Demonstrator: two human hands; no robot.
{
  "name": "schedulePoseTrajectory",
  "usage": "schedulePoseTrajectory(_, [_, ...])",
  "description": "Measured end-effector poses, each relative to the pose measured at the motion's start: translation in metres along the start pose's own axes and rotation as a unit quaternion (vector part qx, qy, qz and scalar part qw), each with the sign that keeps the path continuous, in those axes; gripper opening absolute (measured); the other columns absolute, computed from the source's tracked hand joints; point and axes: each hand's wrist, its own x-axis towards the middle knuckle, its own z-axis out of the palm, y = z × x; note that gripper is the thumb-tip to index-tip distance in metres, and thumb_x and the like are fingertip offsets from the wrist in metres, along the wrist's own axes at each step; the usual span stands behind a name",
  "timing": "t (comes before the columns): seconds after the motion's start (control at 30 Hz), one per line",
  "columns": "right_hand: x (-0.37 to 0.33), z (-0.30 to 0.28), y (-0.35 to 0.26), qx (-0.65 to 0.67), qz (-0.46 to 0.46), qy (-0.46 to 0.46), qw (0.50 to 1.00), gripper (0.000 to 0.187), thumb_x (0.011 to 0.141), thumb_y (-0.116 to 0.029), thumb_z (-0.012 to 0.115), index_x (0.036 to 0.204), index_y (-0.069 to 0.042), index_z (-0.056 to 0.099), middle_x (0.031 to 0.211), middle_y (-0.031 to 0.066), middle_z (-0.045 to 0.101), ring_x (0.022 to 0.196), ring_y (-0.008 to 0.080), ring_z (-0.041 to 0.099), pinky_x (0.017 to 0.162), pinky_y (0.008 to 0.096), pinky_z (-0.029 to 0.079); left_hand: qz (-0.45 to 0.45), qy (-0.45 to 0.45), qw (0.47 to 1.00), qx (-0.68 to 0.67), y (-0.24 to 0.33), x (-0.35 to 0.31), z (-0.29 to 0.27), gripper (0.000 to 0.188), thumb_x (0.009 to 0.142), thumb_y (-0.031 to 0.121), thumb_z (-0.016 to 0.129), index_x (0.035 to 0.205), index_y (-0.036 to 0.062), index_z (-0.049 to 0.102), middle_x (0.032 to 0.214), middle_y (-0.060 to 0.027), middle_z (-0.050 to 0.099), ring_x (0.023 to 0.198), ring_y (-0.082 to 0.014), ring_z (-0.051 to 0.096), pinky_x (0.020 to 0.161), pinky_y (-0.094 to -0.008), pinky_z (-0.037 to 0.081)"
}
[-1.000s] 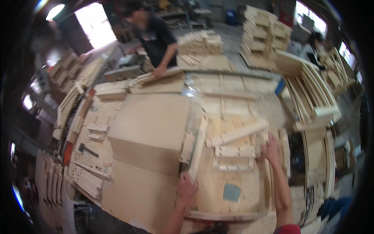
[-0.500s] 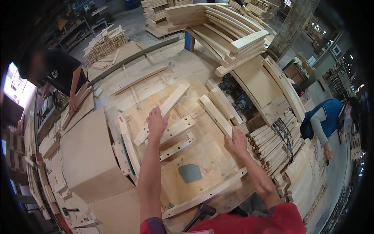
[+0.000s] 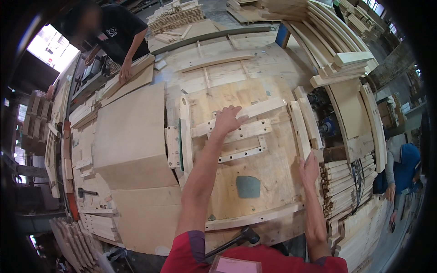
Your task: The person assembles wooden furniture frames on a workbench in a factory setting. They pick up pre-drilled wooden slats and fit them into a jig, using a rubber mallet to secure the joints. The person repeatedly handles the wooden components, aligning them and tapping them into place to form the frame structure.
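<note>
My left hand (image 3: 229, 119) is closed over a pale wooden rail (image 3: 265, 108) that lies slightly slanted across the plywood work board (image 3: 282, 182). Just below that rail lie a shorter drilled block (image 3: 252, 129) and an L-shaped drilled strip (image 3: 241, 156). My right hand (image 3: 309, 169) grips the near end of a slotted wooden post (image 3: 299, 127) at the board's right side. A similar post (image 3: 185, 127) stands along the left side, and a curved rail (image 3: 259, 216) lies along the near edge.
A black-headed mallet (image 3: 248, 234) lies close to my body. Large cardboard (image 3: 132, 127) covers the bench at left. Stacked slats (image 3: 343, 182) fill the right side, with curved frame parts (image 3: 337, 36) beyond. One co-worker (image 3: 120, 34) works at far left, another (image 3: 405, 164) at right.
The view has swung left, so the bench sits farther right. The rail under my left hand has turned from a steep diagonal to nearly crosswise. My right hand still holds the post's near end.
</note>
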Motion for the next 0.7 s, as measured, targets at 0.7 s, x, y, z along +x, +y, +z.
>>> schedulePoseTrajectory(0.7, [0.019, -0.009, 0.024, 0.036, -0.043, -0.024, 0.998, 0.065, 0.084, -0.021, 0.068, 0.137, 0.008, 0.044, 0.119, 0.0259, 0.057, 0.113, 0.0433, 0.055, 0.092, 0.0528, 0.047, 0.096, 0.12, 0.986, 0.062, 0.002, -0.029, 0.023, 0.052, 0.098, 0.041, 0.056, 0.137, 0.0064, 0.056, 0.132, -0.0143, 0.06, 0.125, -0.0325, 0.053, 0.109, -0.0476, 0.035])
